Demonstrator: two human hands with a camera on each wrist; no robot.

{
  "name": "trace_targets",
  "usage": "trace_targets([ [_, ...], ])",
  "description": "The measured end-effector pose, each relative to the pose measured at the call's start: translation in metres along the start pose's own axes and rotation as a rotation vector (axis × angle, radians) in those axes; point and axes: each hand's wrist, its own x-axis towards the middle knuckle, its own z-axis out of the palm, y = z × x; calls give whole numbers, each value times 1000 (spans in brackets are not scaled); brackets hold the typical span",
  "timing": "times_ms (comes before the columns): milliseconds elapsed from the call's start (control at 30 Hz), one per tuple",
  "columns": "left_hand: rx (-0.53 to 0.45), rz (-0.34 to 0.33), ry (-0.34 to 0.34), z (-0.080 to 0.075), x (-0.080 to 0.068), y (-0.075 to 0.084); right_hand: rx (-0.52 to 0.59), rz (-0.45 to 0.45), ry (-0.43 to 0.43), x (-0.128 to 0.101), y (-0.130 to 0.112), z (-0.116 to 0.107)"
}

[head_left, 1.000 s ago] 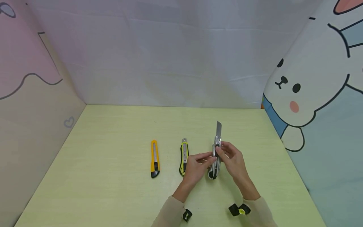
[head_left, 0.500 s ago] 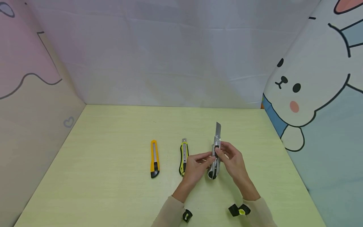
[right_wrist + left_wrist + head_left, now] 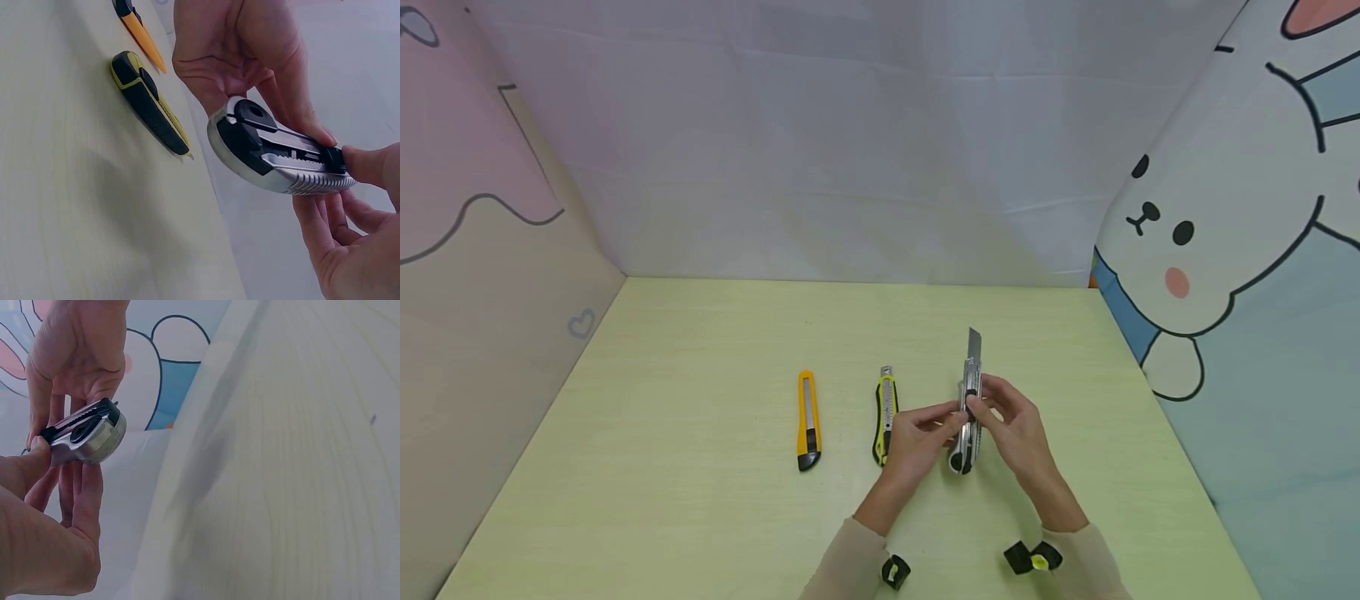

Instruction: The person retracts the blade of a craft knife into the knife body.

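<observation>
Both hands hold a silver and black utility knife [image 3: 967, 425] above the table, its blade [image 3: 973, 344] extended and pointing away from me. My left hand [image 3: 916, 442] pinches the knife body from the left between thumb and fingers. From the right, my right hand [image 3: 1018, 421] grips it, with the thumb on the black slider. The right wrist view shows that thumb against the slider [image 3: 334, 160] and the knife's rounded butt end toward the camera. In the left wrist view the silver knife [image 3: 87, 434] appears butt end on, with the blade hidden.
A yellow-green and black utility knife [image 3: 886, 412] lies left of the held one, partly covered by my left hand. Further left lies an orange-yellow utility knife [image 3: 808, 421]. The pale wooden table [image 3: 700, 500] meets a white backdrop [image 3: 850, 167] and a printed right wall [image 3: 1262, 375].
The right thumb has slid slightly back toward me along the silver knife, and its blade sticks out less than before. The other two knives stay where they were.
</observation>
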Motion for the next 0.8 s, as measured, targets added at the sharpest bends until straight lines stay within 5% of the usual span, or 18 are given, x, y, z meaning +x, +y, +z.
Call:
trace_targets([
  [800,-53,-48,11,1,0,1,-2,-83,-53,-3,4,-2],
])
